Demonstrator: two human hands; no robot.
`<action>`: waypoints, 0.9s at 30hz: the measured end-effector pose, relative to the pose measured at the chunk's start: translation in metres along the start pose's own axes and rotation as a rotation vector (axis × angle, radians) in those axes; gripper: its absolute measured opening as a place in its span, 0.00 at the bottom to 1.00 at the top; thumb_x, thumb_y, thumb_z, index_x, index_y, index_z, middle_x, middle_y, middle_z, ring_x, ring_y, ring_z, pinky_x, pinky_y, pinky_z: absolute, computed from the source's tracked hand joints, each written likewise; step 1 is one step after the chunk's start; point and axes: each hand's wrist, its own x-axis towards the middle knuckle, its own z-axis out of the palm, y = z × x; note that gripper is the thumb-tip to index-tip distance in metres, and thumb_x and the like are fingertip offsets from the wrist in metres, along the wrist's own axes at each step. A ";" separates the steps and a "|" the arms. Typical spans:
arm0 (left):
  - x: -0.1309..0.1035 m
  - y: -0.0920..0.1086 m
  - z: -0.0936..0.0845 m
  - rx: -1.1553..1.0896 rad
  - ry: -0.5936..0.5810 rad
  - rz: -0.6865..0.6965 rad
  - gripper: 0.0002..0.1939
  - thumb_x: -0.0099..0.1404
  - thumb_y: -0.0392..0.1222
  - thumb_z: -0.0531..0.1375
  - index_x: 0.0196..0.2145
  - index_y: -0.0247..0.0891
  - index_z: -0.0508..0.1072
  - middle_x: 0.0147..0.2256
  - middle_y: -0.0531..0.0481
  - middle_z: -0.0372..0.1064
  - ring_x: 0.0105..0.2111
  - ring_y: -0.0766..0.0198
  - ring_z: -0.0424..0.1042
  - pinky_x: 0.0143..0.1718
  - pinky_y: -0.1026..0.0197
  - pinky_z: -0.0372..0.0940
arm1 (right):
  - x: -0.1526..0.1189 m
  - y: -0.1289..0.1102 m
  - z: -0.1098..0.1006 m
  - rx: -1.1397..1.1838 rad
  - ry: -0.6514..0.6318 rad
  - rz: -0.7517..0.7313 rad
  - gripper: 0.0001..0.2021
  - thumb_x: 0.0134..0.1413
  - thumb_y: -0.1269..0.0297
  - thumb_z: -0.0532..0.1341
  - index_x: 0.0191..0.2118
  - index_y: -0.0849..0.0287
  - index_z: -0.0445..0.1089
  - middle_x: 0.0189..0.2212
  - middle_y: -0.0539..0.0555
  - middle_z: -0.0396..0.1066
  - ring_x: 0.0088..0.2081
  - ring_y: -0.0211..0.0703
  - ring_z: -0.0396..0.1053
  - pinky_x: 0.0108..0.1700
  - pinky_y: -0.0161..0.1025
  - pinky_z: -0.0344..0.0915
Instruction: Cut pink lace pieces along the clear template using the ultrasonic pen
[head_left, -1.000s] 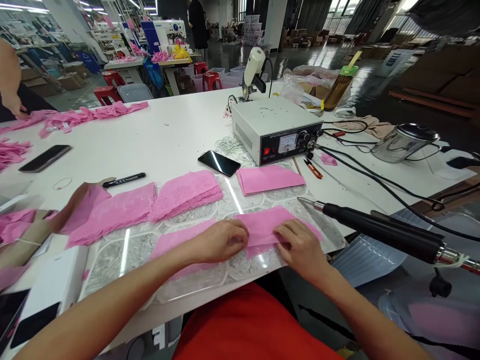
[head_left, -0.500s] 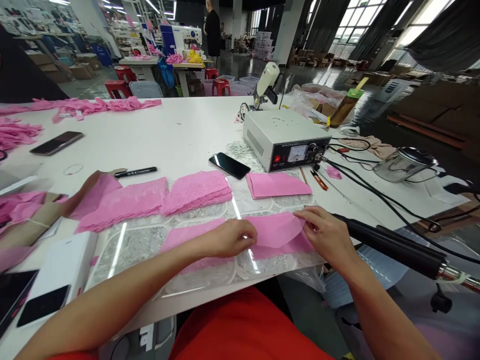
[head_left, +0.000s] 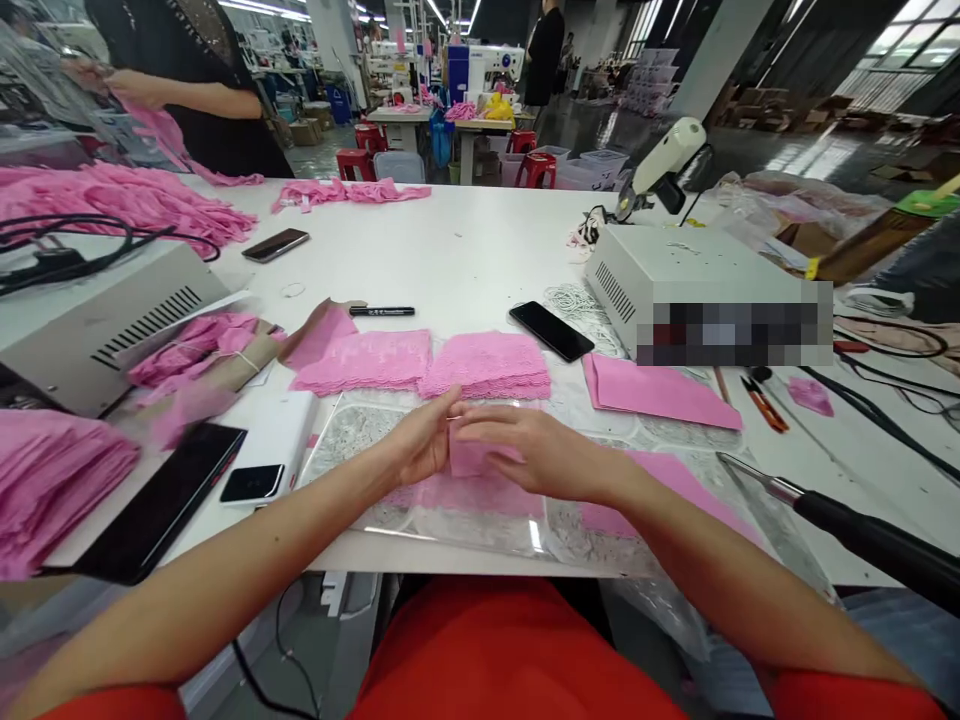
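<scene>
My left hand (head_left: 424, 440) pinches the left edge of a small pink fabric piece (head_left: 466, 455), held slightly raised above the table. Across from it, my right hand (head_left: 536, 455) has its fingers stretched and a little apart in front of the same piece. Beneath my hands another pink fabric sheet (head_left: 480, 497) lies on a clear plastic mat (head_left: 375, 520). A further pink sheet (head_left: 675, 485) is partly covered by my right forearm. Just beyond the hands sit two stacks of pink lace-edged fabric, a left stack (head_left: 367, 360) and a right stack (head_left: 487, 365).
A folded pink sheet (head_left: 660, 393), a black phone (head_left: 553, 330) and a grey power unit (head_left: 690, 260) stand to the right. A black-handled hot tool (head_left: 862, 525) points inward there. At left are another grey unit (head_left: 112, 320), a white box (head_left: 274, 440) and a co-worker (head_left: 195, 90).
My view has swung left, bringing the second grey unit and the co-worker into sight. My hands have come together, with my right hand moved across toward my left.
</scene>
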 end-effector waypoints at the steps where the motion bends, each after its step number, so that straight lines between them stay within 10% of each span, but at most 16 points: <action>1: -0.003 -0.003 -0.003 0.035 0.010 0.009 0.23 0.61 0.61 0.58 0.36 0.35 0.70 0.33 0.44 0.73 0.32 0.61 0.74 0.34 0.59 0.70 | -0.006 0.004 -0.003 0.042 0.023 0.063 0.18 0.55 0.77 0.56 0.49 0.55 0.71 0.50 0.55 0.73 0.46 0.40 0.73 0.46 0.41 0.72; 4: -0.005 -0.011 -0.008 0.141 0.048 0.039 0.18 0.54 0.49 0.67 0.37 0.35 0.71 0.37 0.45 0.73 0.36 0.61 0.74 0.37 0.60 0.69 | -0.029 0.022 -0.011 0.070 0.079 0.320 0.13 0.55 0.74 0.57 0.43 0.56 0.75 0.36 0.52 0.77 0.29 0.35 0.71 0.32 0.35 0.70; 11: -0.002 -0.015 -0.010 0.483 0.115 0.145 0.13 0.51 0.41 0.65 0.36 0.35 0.74 0.38 0.46 0.73 0.42 0.56 0.71 0.47 0.52 0.65 | -0.059 0.048 -0.006 0.016 0.076 0.640 0.06 0.51 0.70 0.59 0.33 0.59 0.74 0.27 0.51 0.73 0.25 0.36 0.68 0.27 0.35 0.64; 27: -0.018 0.003 -0.027 0.924 0.046 0.172 0.14 0.55 0.37 0.56 0.37 0.38 0.76 0.36 0.50 0.75 0.35 0.61 0.72 0.35 0.62 0.65 | -0.074 0.011 0.002 -0.103 -0.055 0.406 0.08 0.57 0.73 0.55 0.29 0.57 0.67 0.27 0.50 0.67 0.26 0.36 0.64 0.28 0.34 0.61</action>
